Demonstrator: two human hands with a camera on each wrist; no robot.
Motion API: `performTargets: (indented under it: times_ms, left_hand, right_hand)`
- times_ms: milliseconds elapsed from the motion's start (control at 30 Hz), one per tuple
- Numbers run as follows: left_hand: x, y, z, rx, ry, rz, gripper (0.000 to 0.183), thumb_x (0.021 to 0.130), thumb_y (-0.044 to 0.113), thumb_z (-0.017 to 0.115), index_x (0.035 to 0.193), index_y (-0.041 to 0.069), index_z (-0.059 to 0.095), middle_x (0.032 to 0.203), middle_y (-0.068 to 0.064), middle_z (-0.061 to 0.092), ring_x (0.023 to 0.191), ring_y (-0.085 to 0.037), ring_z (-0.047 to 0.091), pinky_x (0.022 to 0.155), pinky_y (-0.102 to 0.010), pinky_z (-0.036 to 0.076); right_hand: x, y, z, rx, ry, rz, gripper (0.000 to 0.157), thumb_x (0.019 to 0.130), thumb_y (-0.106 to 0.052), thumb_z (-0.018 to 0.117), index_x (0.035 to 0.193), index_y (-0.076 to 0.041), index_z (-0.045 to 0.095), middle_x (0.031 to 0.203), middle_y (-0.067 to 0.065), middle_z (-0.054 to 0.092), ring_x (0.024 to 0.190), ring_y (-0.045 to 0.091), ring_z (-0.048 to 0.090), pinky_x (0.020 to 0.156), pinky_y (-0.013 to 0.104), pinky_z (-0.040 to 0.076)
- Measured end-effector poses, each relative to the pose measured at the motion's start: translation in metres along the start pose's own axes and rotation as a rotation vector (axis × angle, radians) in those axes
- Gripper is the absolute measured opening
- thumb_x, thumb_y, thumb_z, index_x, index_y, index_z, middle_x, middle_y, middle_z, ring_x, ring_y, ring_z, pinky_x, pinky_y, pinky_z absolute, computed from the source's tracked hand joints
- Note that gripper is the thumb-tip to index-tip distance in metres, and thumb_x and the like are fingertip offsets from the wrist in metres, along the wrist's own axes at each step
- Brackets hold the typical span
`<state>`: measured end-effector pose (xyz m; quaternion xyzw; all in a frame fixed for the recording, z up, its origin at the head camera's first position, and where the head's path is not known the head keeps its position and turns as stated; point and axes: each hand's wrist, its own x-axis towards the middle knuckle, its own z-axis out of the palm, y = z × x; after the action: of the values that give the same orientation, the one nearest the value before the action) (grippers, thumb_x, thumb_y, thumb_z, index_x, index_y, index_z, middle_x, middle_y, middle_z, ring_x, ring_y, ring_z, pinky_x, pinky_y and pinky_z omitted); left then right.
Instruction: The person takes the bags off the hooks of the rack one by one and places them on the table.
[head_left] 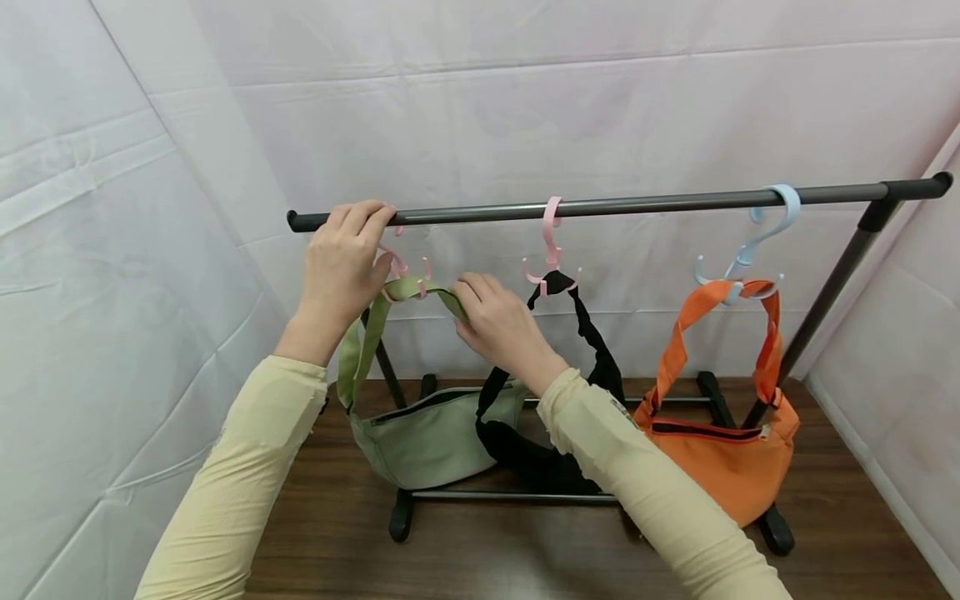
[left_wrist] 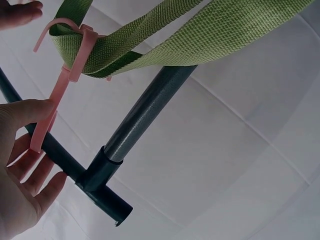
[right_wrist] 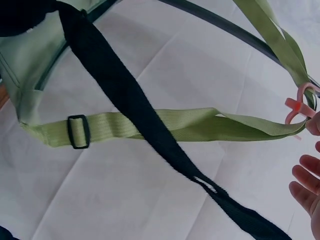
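Only from left wrist: thumb (left_wrist: 32, 111) against hook (left_wrist: 57, 92)

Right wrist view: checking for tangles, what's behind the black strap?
The green strap crosses behind the black strap, with white sheeting beyond; the crossing stretch itself is covered.

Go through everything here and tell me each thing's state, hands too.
Rack bar: raised above the floor
Left pink hook: on the bar, gripped by left hand
Middle pink hook: hung on bar
Blue hook: hung on bar
Green bag: hanging from left pink hook
Black bag: hanging from middle pink hook
Orange bag: hanging from blue hook
Right hand: at green strap, grip unclear
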<state>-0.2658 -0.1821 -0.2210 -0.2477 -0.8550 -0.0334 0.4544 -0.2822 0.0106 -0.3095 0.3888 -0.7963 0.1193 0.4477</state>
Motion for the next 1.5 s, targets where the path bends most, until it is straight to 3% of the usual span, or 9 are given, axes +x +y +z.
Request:
performTargets:
  times_ms: [400,733,1500]
  left_hand:
    - [0.000,0.000,0.001,-0.002,0.008,-0.014,0.043,0.071,-0.006,0.068,0.113,-0.003,0.060,0.112,-0.015,0.059,0.104,-0.032,0.052,0.081,-0.043,0.047]
    - [0.001,0.002,0.001,-0.001,-0.001,-0.013,0.041,0.072,-0.003,0.068,0.112,-0.002,0.060,0.111,-0.015,0.058,0.104,-0.031,0.052,0.081,-0.042,0.047]
    - [0.007,-0.005,-0.007,-0.013,-0.025,0.023,0.036,0.069,0.005,0.076,0.103,0.000,0.064,0.104,-0.012,0.060,0.093,-0.031,0.054,0.066,-0.040,0.049]
  right_hand:
    - [0.023,-0.004,0.024,0.103,-0.018,0.055,0.014,0.083,-0.002,0.057,0.097,-0.004,0.059,0.095,0.008,0.059,0.087,0.020,0.058,0.070,0.026,0.050]
    - [0.028,0.001,0.025,0.208,0.088,0.037,0.010,0.084,0.003,0.054,0.088,-0.003,0.061,0.087,0.008,0.059,0.077,0.018,0.058,0.064,0.025,0.048]
    - [0.065,-0.001,0.001,0.063,0.150,-0.109,0.014,0.086,0.003,0.052,0.085,0.000,0.066,0.086,0.009,0.060,0.079,0.018,0.059,0.072,0.022,0.050]
